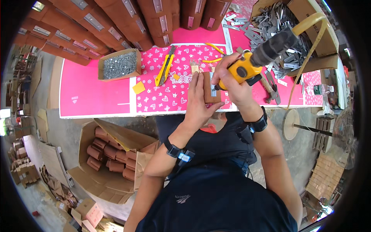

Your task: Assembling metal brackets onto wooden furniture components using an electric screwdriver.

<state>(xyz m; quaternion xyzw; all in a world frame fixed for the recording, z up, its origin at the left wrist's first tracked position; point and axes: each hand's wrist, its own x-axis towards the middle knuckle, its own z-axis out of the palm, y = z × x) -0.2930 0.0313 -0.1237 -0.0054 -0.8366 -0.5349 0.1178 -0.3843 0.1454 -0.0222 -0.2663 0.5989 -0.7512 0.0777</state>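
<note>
My left hand [199,94] holds a brown block [213,99] against the pink table, fingers stretched along its left side and thumb at its near edge. A small metal plate [213,89] lies on the block's top. My right hand [236,86] is closed around a yellow and black power drill [247,67], whose tip points down at the plate. Just beyond the left fingertips is a small pale piece [194,69]. Yellow-handled pliers [213,54] lie farther back, partly hidden by my right hand. A hammer [270,91] rests right of the drill.
A carton of screws [120,65], a yellow utility knife [165,69] and a yellow square [138,87] lie left. Brown pieces with metal plates [127,23] stand stacked behind. Metal strips [270,23] spill from a box at right, near a plastic bottle [320,89]. A floor carton [104,181] holds brown pieces.
</note>
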